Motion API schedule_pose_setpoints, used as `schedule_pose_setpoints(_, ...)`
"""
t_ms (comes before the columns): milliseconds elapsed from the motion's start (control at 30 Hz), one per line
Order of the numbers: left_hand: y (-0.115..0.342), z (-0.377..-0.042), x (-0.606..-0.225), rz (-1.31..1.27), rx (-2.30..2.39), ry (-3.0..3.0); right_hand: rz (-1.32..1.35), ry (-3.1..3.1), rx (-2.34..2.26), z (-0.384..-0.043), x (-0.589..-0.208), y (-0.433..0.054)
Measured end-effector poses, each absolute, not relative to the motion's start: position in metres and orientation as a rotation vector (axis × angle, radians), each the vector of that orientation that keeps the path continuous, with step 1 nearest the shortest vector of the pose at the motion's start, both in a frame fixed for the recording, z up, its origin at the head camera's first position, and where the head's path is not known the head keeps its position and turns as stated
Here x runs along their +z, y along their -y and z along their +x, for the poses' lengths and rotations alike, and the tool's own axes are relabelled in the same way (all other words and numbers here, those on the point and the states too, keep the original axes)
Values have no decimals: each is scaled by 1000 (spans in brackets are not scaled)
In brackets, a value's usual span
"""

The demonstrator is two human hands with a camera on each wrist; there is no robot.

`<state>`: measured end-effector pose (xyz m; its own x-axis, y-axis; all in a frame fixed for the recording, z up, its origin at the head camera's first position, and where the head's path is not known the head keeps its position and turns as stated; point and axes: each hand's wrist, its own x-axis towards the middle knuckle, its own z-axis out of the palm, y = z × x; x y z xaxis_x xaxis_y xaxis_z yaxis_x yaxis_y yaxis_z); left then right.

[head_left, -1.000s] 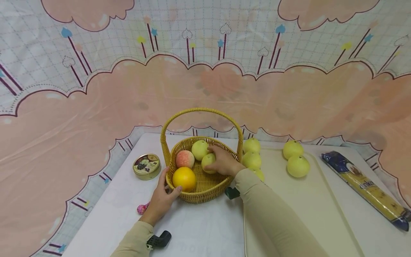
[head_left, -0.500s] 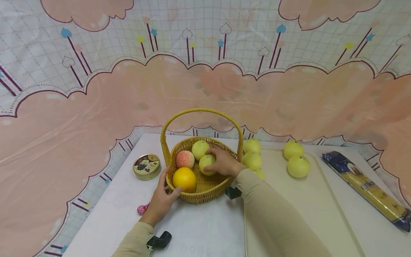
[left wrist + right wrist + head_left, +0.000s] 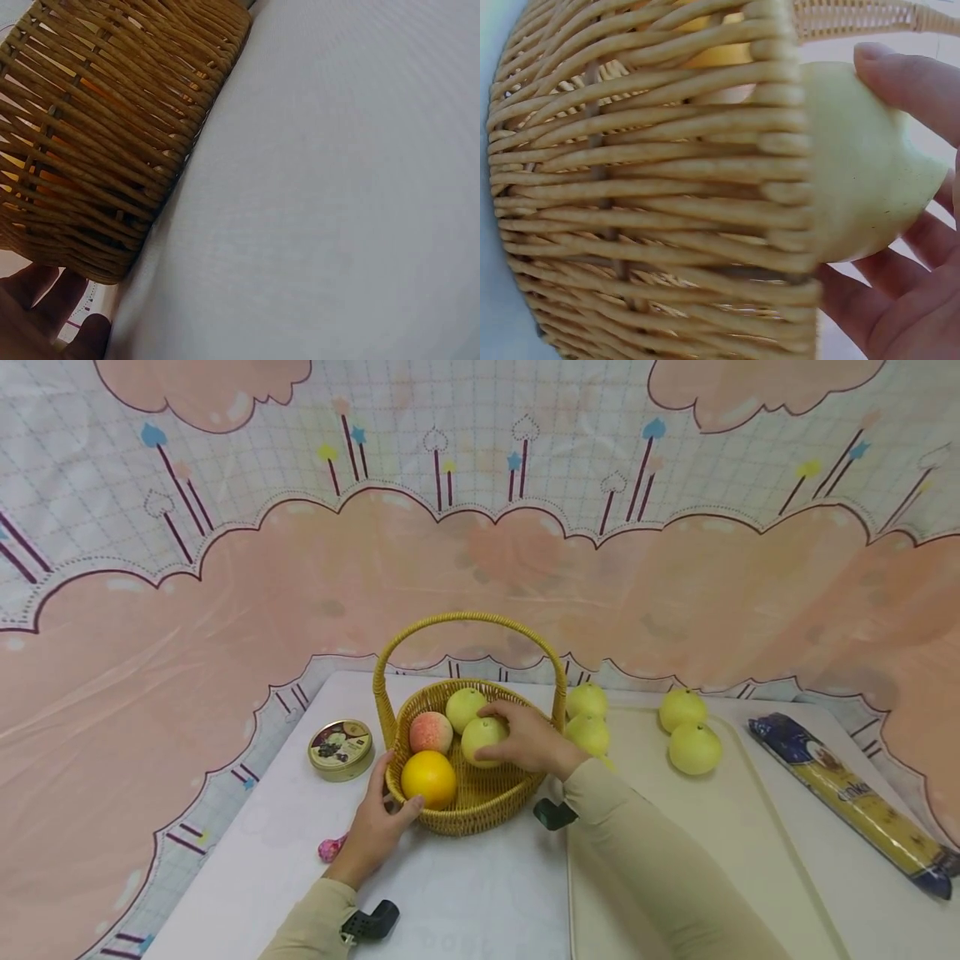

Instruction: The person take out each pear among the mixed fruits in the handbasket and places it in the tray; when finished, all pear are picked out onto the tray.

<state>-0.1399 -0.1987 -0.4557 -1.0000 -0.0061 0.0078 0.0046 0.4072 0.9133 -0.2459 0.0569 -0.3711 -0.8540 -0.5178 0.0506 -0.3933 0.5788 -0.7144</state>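
Note:
In the head view my right hand (image 3: pixel 528 739) holds a pale yellow-green round fruit (image 3: pixel 482 742) over the right part of a wicker basket (image 3: pixel 480 818). The right wrist view shows thumb and fingers spread round this fruit (image 3: pixel 870 161), which stands partly above the basket rim. My left hand (image 3: pixel 378 827) grips the basket's front left rim, its thumb over the edge. Inside the basket are an orange (image 3: pixel 429 779), a pink peach (image 3: pixel 431 732) and another yellow-green fruit (image 3: pixel 465 708). The left wrist view has left fingertips at the woven side (image 3: pixel 97 150).
More yellow-green fruits (image 3: pixel 587 735) stand right of the basket, with two (image 3: pixel 694 748) on a cream tray (image 3: pixel 697 860). A blue-and-gold packet (image 3: pixel 847 802) lies far right. To the left are a round tin (image 3: pixel 341 750) and a pink wrapped sweet (image 3: pixel 330 849). The basket handle (image 3: pixel 468 616) arches overhead.
The fruit in my right hand has come up a little and more of it shows. The right wrist has shifted slightly right. My left hand and the basket look the same.

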Motion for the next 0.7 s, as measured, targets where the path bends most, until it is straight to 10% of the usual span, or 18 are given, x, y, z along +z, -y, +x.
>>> schedule_pose_setpoints(700,199,-140,-456,-2,-1713,2626,-948,-2678,-1171,-214,-340,-86)
